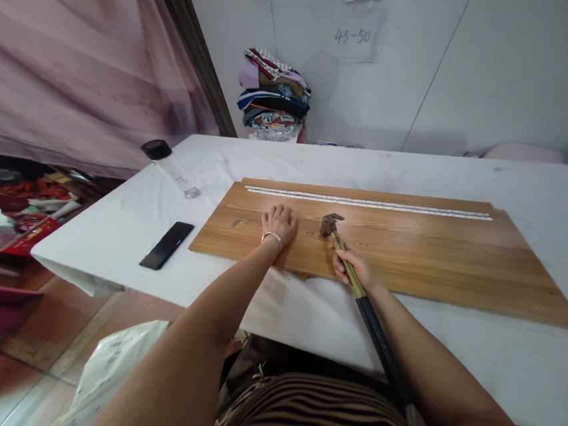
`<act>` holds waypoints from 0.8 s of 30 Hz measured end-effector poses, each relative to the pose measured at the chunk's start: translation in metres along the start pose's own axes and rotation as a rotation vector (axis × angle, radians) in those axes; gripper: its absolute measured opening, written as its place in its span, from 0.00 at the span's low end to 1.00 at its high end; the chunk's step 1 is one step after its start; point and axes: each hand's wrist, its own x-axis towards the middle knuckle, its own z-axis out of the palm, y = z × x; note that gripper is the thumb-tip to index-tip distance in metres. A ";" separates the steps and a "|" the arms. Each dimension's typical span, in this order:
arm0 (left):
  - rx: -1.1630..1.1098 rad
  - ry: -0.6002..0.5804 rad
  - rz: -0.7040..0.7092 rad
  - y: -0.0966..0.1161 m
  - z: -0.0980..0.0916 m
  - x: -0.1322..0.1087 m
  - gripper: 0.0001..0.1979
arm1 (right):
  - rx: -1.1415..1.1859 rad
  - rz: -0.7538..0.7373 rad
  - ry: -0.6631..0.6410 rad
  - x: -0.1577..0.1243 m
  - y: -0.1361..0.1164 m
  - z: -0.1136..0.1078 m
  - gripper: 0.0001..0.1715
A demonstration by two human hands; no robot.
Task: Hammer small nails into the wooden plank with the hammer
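My right hand (352, 265) is wrapped round the yellow part of a claw hammer's (375, 332) handle, close below the head. The rusty hammer head (330, 225) is over the wooden board (435, 254), claw pointing right; I cannot tell whether it touches. My left hand (279, 224) rests palm down on the board with fingers stretched out, left of the hammer head. Small dark nail heads or holes show in a row on both sides of the hammer head. A few loose nails (240, 222) lie on the board left of my left hand.
Two white measuring strips (365, 203) run along the board's far side. On the white table (226, 288), a black phone (166, 245) and a clear bottle (172, 169) with a black lid are at the left. Folded clothes (275, 98) are stacked behind, against the wall.
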 end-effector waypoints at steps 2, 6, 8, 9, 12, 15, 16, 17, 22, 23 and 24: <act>0.004 0.003 -0.001 0.000 0.000 0.000 0.22 | 0.007 -0.016 0.014 0.000 0.000 0.001 0.23; 0.022 -0.002 0.000 -0.001 0.002 0.001 0.22 | 0.007 -0.029 0.031 0.000 0.001 0.001 0.23; 0.029 -0.012 -0.006 -0.001 0.002 0.001 0.23 | 0.002 -0.011 0.004 0.000 0.002 0.000 0.22; 0.030 -0.016 -0.009 -0.001 0.003 0.002 0.23 | 0.001 -0.005 -0.008 0.001 0.002 -0.001 0.22; 0.029 -0.014 -0.008 -0.002 0.003 0.002 0.24 | 0.008 -0.027 -0.008 0.001 0.003 -0.002 0.21; 0.025 -0.004 0.000 -0.002 0.004 0.002 0.23 | 0.015 -0.045 0.003 0.000 0.003 -0.003 0.21; 0.024 -0.004 0.000 -0.002 0.004 0.003 0.23 | 0.013 -0.041 0.002 0.000 0.003 -0.003 0.21; 0.023 -0.005 -0.001 -0.002 0.004 0.003 0.23 | 0.010 -0.033 -0.001 0.000 0.003 -0.003 0.21; 0.015 -0.008 0.004 -0.003 0.005 0.003 0.23 | 0.006 -0.022 -0.004 0.000 0.004 -0.003 0.21; 0.014 -0.004 0.004 -0.003 0.005 0.003 0.23 | 0.009 -0.033 0.004 0.000 0.004 -0.002 0.21; 0.015 -0.002 0.004 -0.003 0.005 0.003 0.23 | 0.012 -0.044 0.012 0.000 0.004 -0.002 0.22</act>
